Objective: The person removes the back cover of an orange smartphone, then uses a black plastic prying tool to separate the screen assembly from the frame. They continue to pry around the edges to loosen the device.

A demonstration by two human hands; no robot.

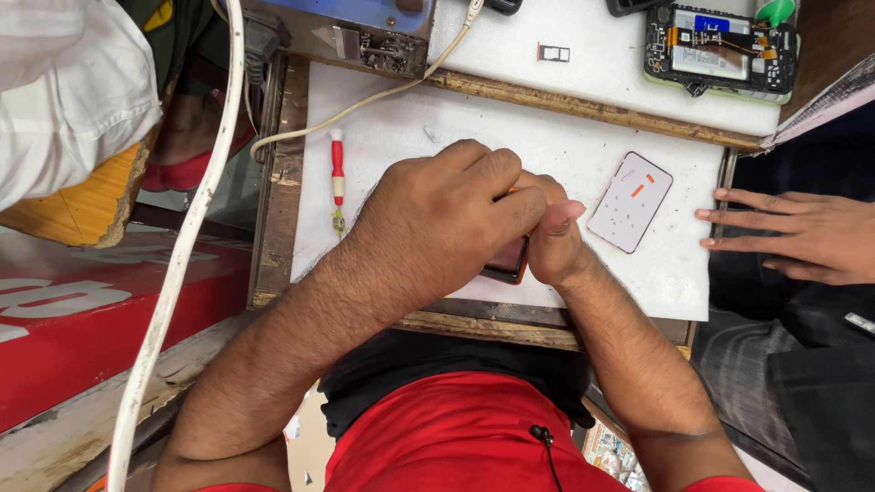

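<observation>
Red shirt (pixel 437 428) below, left hand (pixel 437 223) curled over and right hand (pixel 551 239) pinching a dark phone (pixel 507 262) on the white worktop (pixel 547 146); mid-pry on its edge, next needs steady thumb pressure.

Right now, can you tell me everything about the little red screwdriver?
The screwdriver is thin and small, with a red handle that looks like plastic, a white band partway down and a white cap on top. Its short metal tip points toward the person and ends in something yellowish I can't make out. It lies flat on the white mat, left of the left hand. No hand touches it. A white cable runs just above it.
</observation>
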